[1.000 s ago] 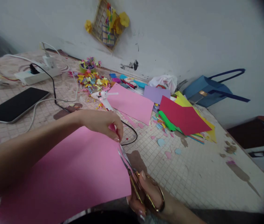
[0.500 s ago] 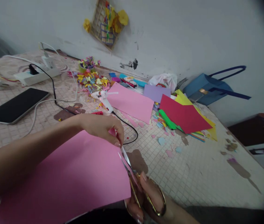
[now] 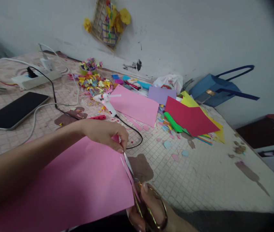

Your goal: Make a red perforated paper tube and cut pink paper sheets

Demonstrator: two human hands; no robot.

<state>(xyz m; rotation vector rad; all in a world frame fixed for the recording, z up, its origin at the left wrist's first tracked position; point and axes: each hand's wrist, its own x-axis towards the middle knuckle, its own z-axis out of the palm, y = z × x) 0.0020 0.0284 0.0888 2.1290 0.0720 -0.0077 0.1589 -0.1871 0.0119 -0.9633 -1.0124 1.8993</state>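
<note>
My left hand (image 3: pixel 108 133) pinches the far corner of a large pink paper sheet (image 3: pixel 79 187), which slopes down toward my lap. Below it, my right hand (image 3: pixel 149 206) grips gold-handled scissors (image 3: pixel 162 211), thumb and fingers in the loops. The scissor blades lie along the sheet's right edge, their tips close under my left fingertips. A narrow pink strip (image 3: pixel 132 182) stands partly cut from that edge, between the blades. Part of my right hand's fingers is hidden behind the scissors.
A white hot glue gun (image 3: pixel 106 104) lies beyond my left hand, its black cord looping right. Behind are paper scraps (image 3: pixel 95 80), a pink sheet (image 3: pixel 137 106), a red sheet (image 3: pixel 190 116) and a blue bag (image 3: pixel 211 90). A phone (image 3: pixel 13 109) and power strip (image 3: pixel 35 80) lie left.
My right hand and the scissors have shifted slightly left, and the blades have drawn closer together on the paper edge. My left hand keeps its pinch on the corner.
</note>
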